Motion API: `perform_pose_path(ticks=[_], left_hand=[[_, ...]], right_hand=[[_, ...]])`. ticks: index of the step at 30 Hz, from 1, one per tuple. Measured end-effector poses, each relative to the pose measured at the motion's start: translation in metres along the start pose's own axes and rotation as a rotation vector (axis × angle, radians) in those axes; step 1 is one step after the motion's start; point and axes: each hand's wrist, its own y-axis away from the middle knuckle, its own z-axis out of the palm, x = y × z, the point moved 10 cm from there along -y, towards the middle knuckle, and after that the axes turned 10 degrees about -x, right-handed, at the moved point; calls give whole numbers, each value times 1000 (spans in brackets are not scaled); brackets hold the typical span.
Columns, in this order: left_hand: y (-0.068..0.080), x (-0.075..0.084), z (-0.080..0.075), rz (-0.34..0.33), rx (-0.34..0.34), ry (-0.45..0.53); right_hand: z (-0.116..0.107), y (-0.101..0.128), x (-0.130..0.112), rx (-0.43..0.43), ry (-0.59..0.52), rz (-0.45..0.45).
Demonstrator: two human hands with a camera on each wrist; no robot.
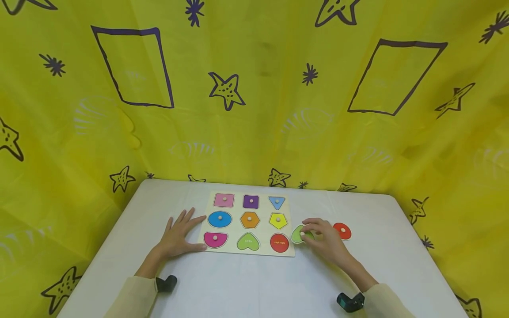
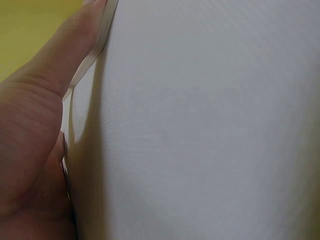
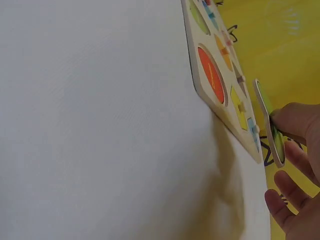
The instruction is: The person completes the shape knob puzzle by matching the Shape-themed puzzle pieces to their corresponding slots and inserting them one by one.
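Observation:
A wooden shape puzzle board [image 1: 234, 224] lies on the white table, with knobbed pieces in most of its places. The heart recess [image 1: 248, 241] and the circle recess [image 1: 279, 243] in the near row hold no piece. My left hand [image 1: 177, 237] rests at the board's left edge, fingers spread, the thumb touching its near corner. Just off the board's right edge, my right hand [image 1: 325, 238] pinches a green heart puzzle piece [image 1: 297, 234] by its knob. In the right wrist view the heart piece [image 3: 270, 122] is raised above the table and tilted.
A red round puzzle piece [image 1: 342, 231] lies to the right, behind my right hand. The table [image 1: 238, 287] has a white cover, and a yellow curtain [image 1: 262, 132] with drawn stars hangs behind it. Black devices [image 1: 350, 302] sit at both wrists.

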Motion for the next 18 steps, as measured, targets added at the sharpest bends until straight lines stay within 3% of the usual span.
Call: perform_pose_path(ticks=[18], left_hand=[[0,0,0,-20,-4,-3]], right_hand=[[25,-36,-46,-35,-110,-85]])
